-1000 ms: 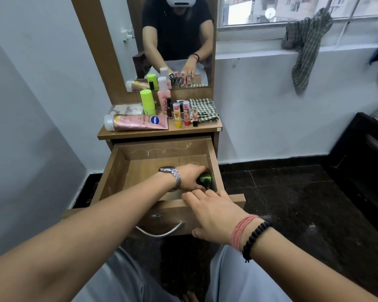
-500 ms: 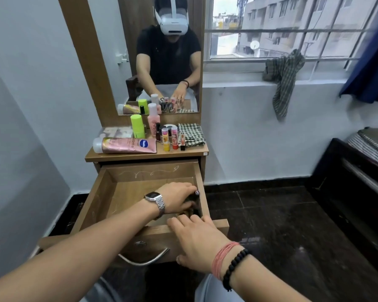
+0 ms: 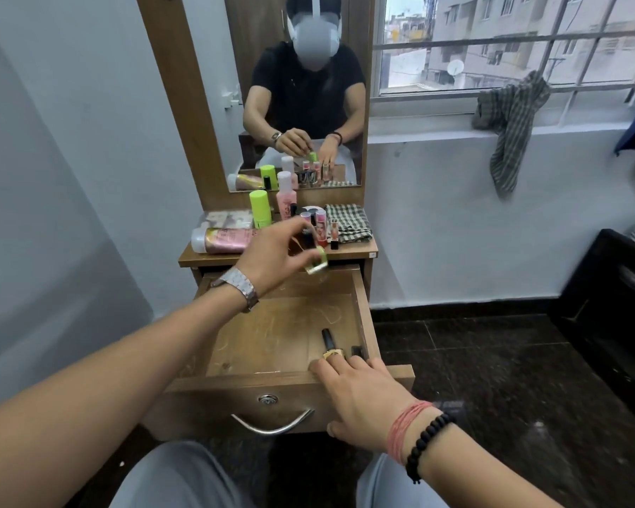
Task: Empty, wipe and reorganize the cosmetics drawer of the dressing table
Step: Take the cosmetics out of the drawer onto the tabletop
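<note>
Since the earlier frame the left hand (image 3: 272, 251) has come up out of the drawer (image 3: 283, 335) and is now hanging above its back edge, just in front of the bench (image 3: 349, 251), fingers curled and pinching a small green nail polish bottle (image 3: 318, 261) with a gold-edged base; motion blur is smearing the bottle, so any label is unreadable. The right hand (image 3: 360, 401) is resting on the drawer's front right corner, fingers lying fairly straight over the top edge and thumb pressing the front panel, gripping nothing. The drawer is standing pulled out, its bare wooden floor scuffed with pale scratches, a curved metal handle (image 3: 272, 425) and a round lock on its front. Lying in its front right corner are a dark slim bottle with a gold collar (image 3: 330, 344), partly hidden by the right fingers, and a small black item (image 3: 357, 350) too cut off to identify. On the bench a pink tube (image 3: 222, 239) is lying on its side, its lettering blurred, beside an upright lime green cylinder (image 3: 259, 209), a pink bottle (image 3: 285, 203), several small lipsticks and a folded checked cloth (image 3: 349, 221).
</note>
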